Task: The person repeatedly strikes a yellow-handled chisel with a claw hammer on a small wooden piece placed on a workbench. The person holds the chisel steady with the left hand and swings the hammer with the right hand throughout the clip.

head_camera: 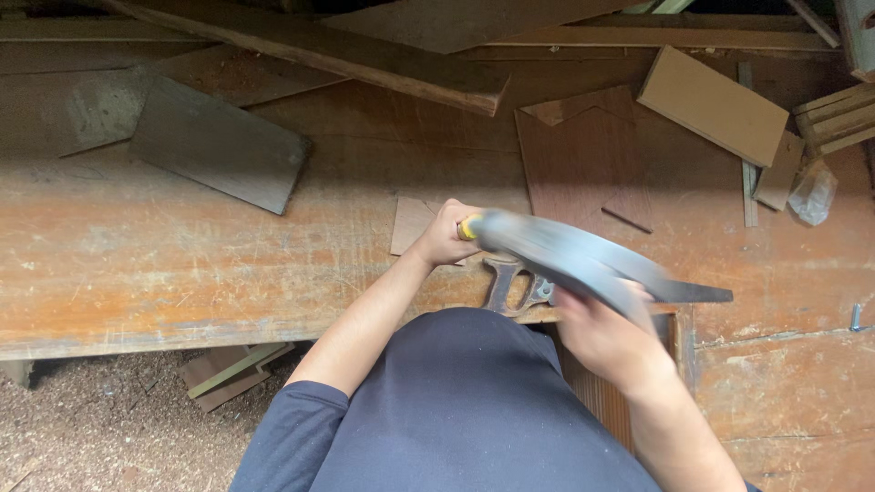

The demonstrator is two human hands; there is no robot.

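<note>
Mid-stroke at the near edge of the desk (182,255): left hand (447,235) closed on the yellow-ended tool (583,260), blurred; right hand (606,342) gripping its blade. Old handsaw (512,284) beneath. Progress of work not discernible.

A grey, motion-blurred saw blade (583,260) with yellow handle lies slanted above the workbench.

worn wooden bench (182,255) | on it: grey board (219,146), tan panel (713,105), long plank (310,46)
</note>
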